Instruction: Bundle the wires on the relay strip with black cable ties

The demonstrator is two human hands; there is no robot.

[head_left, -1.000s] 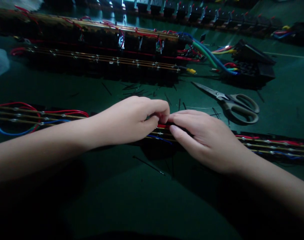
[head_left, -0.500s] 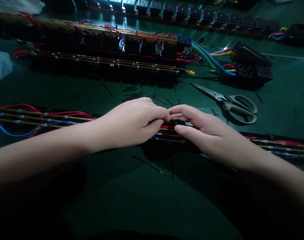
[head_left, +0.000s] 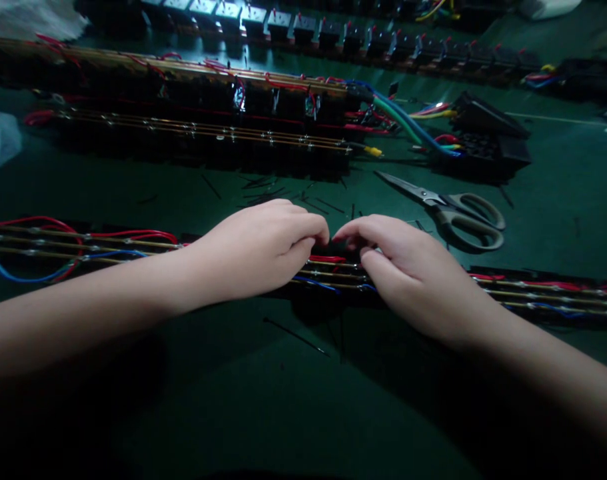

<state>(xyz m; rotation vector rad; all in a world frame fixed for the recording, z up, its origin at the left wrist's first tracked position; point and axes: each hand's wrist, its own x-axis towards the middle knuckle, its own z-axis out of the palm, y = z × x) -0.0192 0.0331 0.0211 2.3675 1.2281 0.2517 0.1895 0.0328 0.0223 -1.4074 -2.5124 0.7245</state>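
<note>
A long dark strip with brass-coloured rails and red and blue wires (head_left: 548, 293) runs across the bench beneath both hands. My left hand (head_left: 270, 247) rests over its middle, thumb and forefinger pinched together; whatever lies between them is hidden. Just right of it, my right hand (head_left: 408, 273) hovers at the same strip with its fingers curled in and the thumb drawn up to them. Any thin thing in that grip is too dark to make out. A small gap separates the fingertips of the two hands. Red wire (head_left: 328, 259) shows on the strip between them.
Scissors (head_left: 446, 208) lie beyond my right hand. Thin black offcuts (head_left: 263, 189) are scattered behind the strip, and a black cable tie (head_left: 296, 337) lies in front. Farther back are more railed strips (head_left: 208, 130) and a black connector box (head_left: 493, 150) with coloured wires.
My right hand has drawn slightly away from the left, and its thumb and fingers have curled closer together. The left hand keeps its pinch. The view has shifted a little.
</note>
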